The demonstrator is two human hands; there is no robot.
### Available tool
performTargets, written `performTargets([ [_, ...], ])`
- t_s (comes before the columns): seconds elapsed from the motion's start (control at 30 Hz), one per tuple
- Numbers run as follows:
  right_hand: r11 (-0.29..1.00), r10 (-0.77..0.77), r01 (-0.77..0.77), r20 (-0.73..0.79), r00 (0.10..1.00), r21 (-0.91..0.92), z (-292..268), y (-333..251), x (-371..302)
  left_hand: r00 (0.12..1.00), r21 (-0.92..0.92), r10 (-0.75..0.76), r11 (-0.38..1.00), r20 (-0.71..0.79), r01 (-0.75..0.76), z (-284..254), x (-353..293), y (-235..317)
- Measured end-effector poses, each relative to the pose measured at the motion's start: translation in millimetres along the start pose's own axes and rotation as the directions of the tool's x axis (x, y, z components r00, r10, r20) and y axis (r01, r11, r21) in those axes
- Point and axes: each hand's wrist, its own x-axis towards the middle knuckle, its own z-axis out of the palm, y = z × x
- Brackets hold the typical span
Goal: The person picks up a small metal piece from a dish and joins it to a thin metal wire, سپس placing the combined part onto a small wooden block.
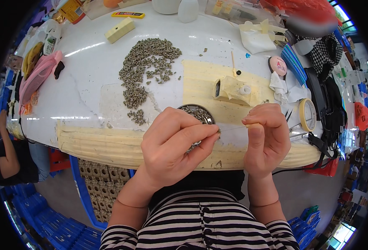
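Fingers [208,132] of the left hand [167,146] are clamped on a tiny metal part [219,131], mostly hidden at their tips; those of the right hand [269,135] pinch a pale yellow handle [255,125], its thin needle [234,128] pointing toward that part; a dish [212,116] of similar pieces sits behind the left fingers; farther beyond them, a pile [150,54] lies on the tabletop [88,75].
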Motion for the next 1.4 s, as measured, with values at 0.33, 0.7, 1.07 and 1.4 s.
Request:
performTargets([
  [0.33, 0.997, 0.059, -0.059, 0.011, 0.998, 0.055, -0.2, -2.1, 0.8, 1.000, -0.008, 0.011, 1.000, -0.007, -0.011, 0.7, -0.5, -1.4],
  [0.7, 0.986, -0.030, 0.002, -0.161, 0.986, -0.170, -13.8, -8.4, 22.7, 1.000, -0.016, 0.001, 1.000, -0.004, -0.002, -0.5, 0.0, 0.3],
  [1.07, 0.790, -0.174, 0.132, -0.013, 0.985, -0.598, -8.1, -3.4, 35.9, 1.000, -0.030, -0.004, 1.000, -0.025, 0.003, -1.3, -2.3, 0.5],
  [1.4, 0.829, 0.432, -0.517, 0.343, 0.834, 0.212, 8.5, -23.9, 4.6, 0.999, -0.043, 0.033, 0.998, -0.037, -0.035, -1.7, -0.8, 0.5],
])
